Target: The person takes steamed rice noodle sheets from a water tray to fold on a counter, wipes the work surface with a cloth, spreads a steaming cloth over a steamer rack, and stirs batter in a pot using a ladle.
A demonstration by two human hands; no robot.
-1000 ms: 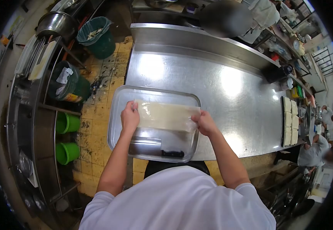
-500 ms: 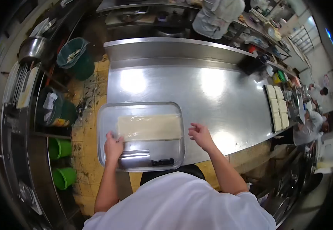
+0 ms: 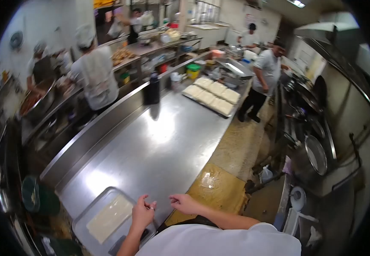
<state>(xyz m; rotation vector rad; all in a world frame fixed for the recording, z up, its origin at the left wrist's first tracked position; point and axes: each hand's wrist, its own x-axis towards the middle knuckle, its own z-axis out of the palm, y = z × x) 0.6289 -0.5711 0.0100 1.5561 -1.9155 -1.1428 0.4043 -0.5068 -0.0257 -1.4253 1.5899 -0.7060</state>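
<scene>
A pale flat rectangular sheet [image 3: 110,218] lies in a metal tray [image 3: 79,213] at the lower left of the steel table [image 3: 138,147]. Over the tray's right edge is my left hand [image 3: 143,212], fingers apart and holding nothing. My right hand [image 3: 185,203] hovers off the table's front edge with its fingers loosely curled, touching nothing. Part of a dark object shows at the tray's bottom, mostly hidden by my left forearm. At the table's far end, a dark tray holds several white blocks [image 3: 212,94].
A black bottle [image 3: 152,89] stands by the table's raised back edge. One person [image 3: 264,77] stands beyond the far end; another [image 3: 95,72] works behind the table. Green bins [image 3: 37,196] are at lower left, pans [image 3: 315,153] at right.
The view has swung right toward the far end of the table. Both hands have let go of the pale sheet, which now lies in the tray, and they have moved away from it.
</scene>
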